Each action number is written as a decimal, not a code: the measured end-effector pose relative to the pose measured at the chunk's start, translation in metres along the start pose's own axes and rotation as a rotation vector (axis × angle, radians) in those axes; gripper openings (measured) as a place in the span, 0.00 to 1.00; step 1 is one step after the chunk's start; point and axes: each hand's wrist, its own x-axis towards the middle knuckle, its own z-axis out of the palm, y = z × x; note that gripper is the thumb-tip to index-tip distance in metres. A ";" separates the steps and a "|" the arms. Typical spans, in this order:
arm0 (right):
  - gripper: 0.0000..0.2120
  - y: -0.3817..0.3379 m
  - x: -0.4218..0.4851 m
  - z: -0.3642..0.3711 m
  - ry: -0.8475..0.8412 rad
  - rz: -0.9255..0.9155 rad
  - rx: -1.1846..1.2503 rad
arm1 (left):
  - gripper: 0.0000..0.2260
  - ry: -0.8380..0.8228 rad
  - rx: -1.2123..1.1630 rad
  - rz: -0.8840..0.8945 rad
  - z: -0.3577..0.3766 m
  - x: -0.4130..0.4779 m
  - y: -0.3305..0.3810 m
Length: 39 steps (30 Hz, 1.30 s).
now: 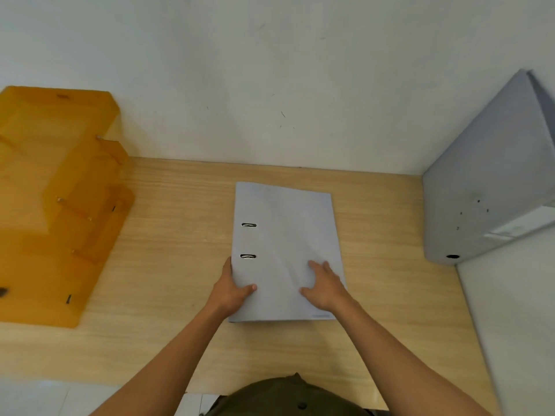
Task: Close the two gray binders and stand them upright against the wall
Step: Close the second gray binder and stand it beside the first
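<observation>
One gray binder point(285, 235) lies flat and closed on the wooden desk point(180, 220), its two metal slots near the left spine edge. My left hand point(232, 288) grips the binder's left edge near the front corner, thumb on the cover. Flat on the cover near its front right rests my right hand point(324, 285), fingers spread. A second gray binder point(486, 181) stands closed at the far right, leaning against the right side wall, spine with a finger hole facing front.
An orange translucent tiered paper tray point(57, 205) occupies the desk's left side against the white back wall point(270, 85). A white side panel point(510, 325) bounds the desk on the right. Bare wood lies between tray and binder.
</observation>
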 end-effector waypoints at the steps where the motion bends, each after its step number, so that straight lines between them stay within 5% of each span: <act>1: 0.38 0.001 0.000 0.002 -0.003 0.008 0.013 | 0.41 0.005 0.003 -0.011 0.001 0.001 0.001; 4: 0.37 0.002 0.002 -0.001 -0.029 0.024 0.096 | 0.42 0.002 -0.124 -0.071 0.004 0.003 0.005; 7: 0.37 -0.003 0.000 -0.013 -0.056 -0.025 0.225 | 0.27 0.044 -0.445 -0.267 0.000 0.007 0.020; 9: 0.37 -0.008 -0.006 -0.021 -0.046 -0.090 0.294 | 0.26 0.003 -0.556 -0.353 0.001 0.003 0.032; 12: 0.36 -0.014 -0.016 -0.037 -0.030 -0.135 0.359 | 0.33 -0.237 -0.704 -0.225 0.013 0.000 0.047; 17: 0.36 -0.027 -0.037 -0.074 0.001 -0.205 0.500 | 0.26 -0.524 -0.935 -0.099 0.019 -0.005 0.081; 23: 0.40 -0.032 -0.052 -0.114 0.178 -0.241 0.505 | 0.23 -0.643 -0.667 0.066 0.034 -0.023 0.151; 29: 0.29 -0.001 -0.072 -0.143 0.269 -0.356 0.714 | 0.14 -0.703 -0.421 0.332 0.058 -0.037 0.196; 39: 0.33 0.058 -0.097 -0.168 0.529 -0.535 0.744 | 0.49 -0.483 -0.111 0.817 0.135 -0.030 0.207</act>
